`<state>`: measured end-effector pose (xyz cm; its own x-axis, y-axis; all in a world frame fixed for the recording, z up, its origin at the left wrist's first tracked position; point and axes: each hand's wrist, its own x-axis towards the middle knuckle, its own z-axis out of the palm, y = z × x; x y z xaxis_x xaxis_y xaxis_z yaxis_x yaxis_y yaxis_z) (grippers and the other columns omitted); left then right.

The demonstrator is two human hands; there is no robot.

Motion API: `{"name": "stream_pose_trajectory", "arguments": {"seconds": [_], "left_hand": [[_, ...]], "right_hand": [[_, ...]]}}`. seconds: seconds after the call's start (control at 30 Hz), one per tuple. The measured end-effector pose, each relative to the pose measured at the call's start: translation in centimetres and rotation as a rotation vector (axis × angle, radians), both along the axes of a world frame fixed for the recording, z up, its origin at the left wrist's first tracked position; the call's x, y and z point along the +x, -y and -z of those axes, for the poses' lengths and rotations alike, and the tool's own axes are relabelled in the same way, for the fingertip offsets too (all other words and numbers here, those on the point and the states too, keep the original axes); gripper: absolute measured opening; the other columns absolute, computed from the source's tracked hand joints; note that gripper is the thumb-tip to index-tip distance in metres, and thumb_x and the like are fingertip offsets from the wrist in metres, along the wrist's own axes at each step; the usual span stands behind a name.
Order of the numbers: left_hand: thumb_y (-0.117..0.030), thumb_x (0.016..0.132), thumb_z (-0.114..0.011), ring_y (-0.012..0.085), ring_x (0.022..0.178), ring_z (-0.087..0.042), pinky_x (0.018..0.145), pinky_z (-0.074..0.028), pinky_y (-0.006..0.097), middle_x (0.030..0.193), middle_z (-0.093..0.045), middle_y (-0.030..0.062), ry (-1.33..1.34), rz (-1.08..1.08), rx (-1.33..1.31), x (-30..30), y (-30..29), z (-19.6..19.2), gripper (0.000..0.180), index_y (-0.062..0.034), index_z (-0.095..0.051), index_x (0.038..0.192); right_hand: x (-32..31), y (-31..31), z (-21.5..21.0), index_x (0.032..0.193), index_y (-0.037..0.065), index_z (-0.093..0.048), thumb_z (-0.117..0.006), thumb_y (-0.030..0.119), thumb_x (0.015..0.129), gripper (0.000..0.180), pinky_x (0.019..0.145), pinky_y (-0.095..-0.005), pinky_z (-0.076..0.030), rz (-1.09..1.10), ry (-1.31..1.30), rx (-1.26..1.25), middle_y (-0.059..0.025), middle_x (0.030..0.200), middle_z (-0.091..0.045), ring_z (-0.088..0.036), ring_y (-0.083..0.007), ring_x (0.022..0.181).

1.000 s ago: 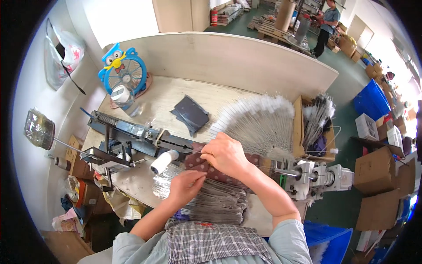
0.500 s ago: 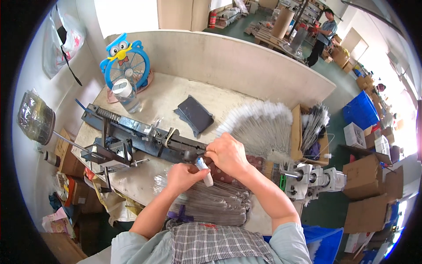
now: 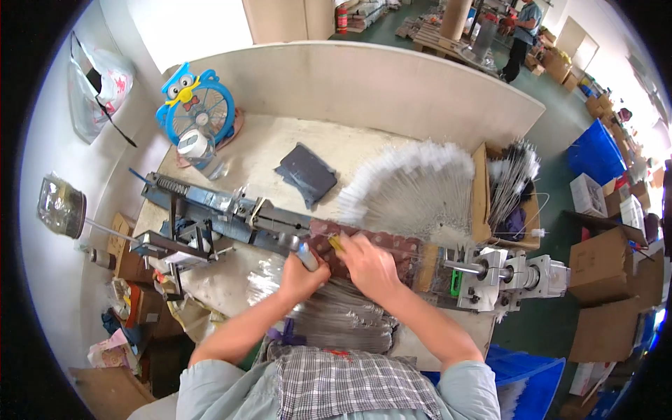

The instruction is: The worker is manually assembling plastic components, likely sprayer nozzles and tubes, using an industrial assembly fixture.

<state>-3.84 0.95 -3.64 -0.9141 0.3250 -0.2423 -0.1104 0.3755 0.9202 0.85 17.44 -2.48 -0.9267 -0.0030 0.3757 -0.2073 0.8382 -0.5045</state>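
Observation:
My left hand (image 3: 302, 278) is closed around a small white tube with a bluish end (image 3: 307, 256), just in front of the metal rail fixture (image 3: 234, 217). To its right, my right hand (image 3: 371, 269) is blurred, its fingertips pinched at a small yellow piece (image 3: 335, 243) whose kind I cannot make out. Beneath the hands lies a dark red dotted cloth (image 3: 329, 229). Closer to my body rests a thick bundle of thin metal wires (image 3: 346, 322). Beyond the right hand, wire-stemmed brushes with white tips (image 3: 413, 185) fan out across the table.
A blue cartoon fan (image 3: 199, 112) and a clear jar with a white lid (image 3: 197, 148) stand at the back left. A dark folded pad (image 3: 306, 175) lies mid-table. On the right are a cardboard box (image 3: 480, 199) of wires and a metal spindle machine (image 3: 514, 276). A person stands far off.
My right hand has drawn back from the rail's end and now has the yellow piece at its fingertips. The tube in my left hand has turned upward. The view has shifted slightly.

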Motion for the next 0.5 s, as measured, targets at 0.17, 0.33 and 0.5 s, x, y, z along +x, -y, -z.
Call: {"name": "stream_pose_trajectory", "arguments": {"seconds": [0.17,0.33,0.5], "left_hand": [[-0.016,0.073,-0.072,0.0132,0.060,-0.054,0.057,-0.046,0.030,0.066,-0.057,0.0067,-0.126,0.044,-0.095,-0.7,2.7,0.2,0.026,0.0011,-0.054,0.078],[-0.029,0.088,-0.061,0.0088,0.060,-0.055,0.051,-0.042,0.018,0.076,-0.057,0.0019,0.300,-0.470,0.689,-1.4,11.7,2.5,0.024,-0.0074,-0.052,0.093],[-0.030,0.087,-0.061,0.0097,0.063,-0.055,0.061,-0.047,0.024,0.072,-0.058,-0.0039,0.514,-0.777,0.786,-2.0,17.1,1.9,0.020,-0.0099,-0.061,0.088]], "right_hand": [[-1.7,0.4,1.9,0.099,0.006,-0.058,-0.064,0.016,0.080,0.023,0.062,-0.0365,-0.049,-0.073,0.016,0.027,-0.0098,0.083,-0.057,-0.060,-0.0267,0.077],[-0.4,-1.0,-0.1,0.093,0.006,-0.060,-0.064,0.012,0.077,0.017,0.064,-0.0369,-0.049,-0.191,-0.013,-0.046,-0.0103,0.084,-0.056,-0.059,-0.0273,0.079],[-0.2,-0.7,0.0,0.092,0.003,-0.060,-0.065,0.009,0.078,0.016,0.067,-0.0404,-0.049,-0.218,0.112,-0.126,-0.0131,0.088,-0.056,-0.059,-0.0337,0.077]]}}
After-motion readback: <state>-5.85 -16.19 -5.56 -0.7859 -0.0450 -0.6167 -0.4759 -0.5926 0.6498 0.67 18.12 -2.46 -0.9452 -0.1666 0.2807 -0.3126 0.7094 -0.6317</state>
